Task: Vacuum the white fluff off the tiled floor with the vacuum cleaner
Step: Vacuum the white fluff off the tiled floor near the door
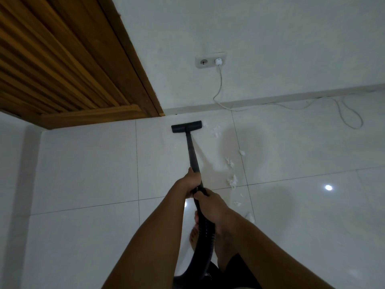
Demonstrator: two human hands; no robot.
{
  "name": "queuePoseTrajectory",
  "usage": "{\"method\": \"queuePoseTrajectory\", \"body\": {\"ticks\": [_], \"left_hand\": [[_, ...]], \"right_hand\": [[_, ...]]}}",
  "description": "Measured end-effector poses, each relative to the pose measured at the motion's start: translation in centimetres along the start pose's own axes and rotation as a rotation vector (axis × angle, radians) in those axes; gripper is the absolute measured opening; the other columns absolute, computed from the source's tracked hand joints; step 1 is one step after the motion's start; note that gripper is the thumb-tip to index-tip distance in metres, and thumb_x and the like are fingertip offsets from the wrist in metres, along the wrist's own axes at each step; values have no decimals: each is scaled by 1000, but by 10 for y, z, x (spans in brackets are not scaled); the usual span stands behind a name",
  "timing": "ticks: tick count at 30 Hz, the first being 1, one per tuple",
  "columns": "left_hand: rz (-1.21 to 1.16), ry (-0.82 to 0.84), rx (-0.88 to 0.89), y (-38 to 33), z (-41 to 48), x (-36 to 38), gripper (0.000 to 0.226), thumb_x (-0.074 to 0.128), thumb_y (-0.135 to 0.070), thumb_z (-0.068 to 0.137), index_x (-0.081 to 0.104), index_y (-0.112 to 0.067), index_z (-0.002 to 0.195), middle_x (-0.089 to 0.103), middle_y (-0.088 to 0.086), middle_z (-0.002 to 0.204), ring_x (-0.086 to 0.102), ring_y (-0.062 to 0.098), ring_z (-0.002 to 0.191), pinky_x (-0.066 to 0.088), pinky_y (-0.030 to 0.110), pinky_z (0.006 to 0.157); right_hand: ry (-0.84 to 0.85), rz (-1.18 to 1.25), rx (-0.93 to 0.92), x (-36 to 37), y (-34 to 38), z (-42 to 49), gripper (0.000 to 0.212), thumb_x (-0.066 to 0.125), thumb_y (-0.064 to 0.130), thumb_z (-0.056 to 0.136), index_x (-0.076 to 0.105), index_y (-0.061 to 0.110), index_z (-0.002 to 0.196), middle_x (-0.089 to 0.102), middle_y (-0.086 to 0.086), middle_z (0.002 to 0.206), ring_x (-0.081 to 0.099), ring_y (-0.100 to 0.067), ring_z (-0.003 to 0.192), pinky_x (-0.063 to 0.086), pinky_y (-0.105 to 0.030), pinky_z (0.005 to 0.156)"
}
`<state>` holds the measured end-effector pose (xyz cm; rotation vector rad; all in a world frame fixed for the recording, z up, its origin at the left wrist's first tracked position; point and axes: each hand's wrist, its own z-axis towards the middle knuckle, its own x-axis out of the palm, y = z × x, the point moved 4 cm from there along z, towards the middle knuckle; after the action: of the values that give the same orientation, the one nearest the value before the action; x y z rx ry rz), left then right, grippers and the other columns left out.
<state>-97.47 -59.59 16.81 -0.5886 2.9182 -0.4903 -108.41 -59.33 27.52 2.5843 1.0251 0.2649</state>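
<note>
i have both hands on the black vacuum wand [192, 151]. my left hand [190, 182] is further up the tube and my right hand [210, 207] is just behind it, where the ribbed hose [205, 230] begins. the fingers [201, 195] of each hand are curled round it. the floor head [186, 126] sits flat on the tiled floor [87, 163] near the skirting [270, 99], beside the wooden door [62, 59]. white fluff [232, 180] trails along the floor right of the wand, one tuft just beside the head's right end.
</note>
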Motion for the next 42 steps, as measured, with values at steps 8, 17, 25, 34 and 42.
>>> {"method": "queuePoseTrajectory", "body": {"ticks": [8,17,25,34,42], "left_hand": [[-13,-16,8,-28,25,-14,49,29,-17,102,24,-16,150,47,18,138,55,28,100,52,33,74],[23,-16,-25,-45,25,-31,47,33,-15,95,35,-14,142,55,16,119,56,27,90,53,34,71],[106,2,-44,-14,-14,-29,23,36,-6,88,55,0,99,57,15,94,55,27,78,49,34,67],[164,41,-74,51,-75,2,20,36,-4,89,53,1,97,56,13,80,55,24,63,47,27,43],[17,50,-93,123,-113,42,17,38,-9,90,51,-3,82,55,11,79,54,22,68,47,31,53]], "right_hand": [[39,28,-3,1,31,17,25,42,22,107,52,19,131,58,-13,66,56,-18,45,52,-28,46],[60,50,-5,9,47,16,23,45,21,106,54,16,127,57,-13,68,56,-18,45,53,-29,47],[59,73,-19,22,19,-21,26,46,19,103,55,10,125,57,-12,68,57,-18,47,54,-30,49],[61,39,3,22,-50,-69,27,48,22,103,54,5,123,58,-12,62,56,-18,43,53,-28,45],[103,-3,37,9,-122,-106,32,48,22,102,52,2,127,57,-11,60,54,-19,41,52,-25,43]]}}
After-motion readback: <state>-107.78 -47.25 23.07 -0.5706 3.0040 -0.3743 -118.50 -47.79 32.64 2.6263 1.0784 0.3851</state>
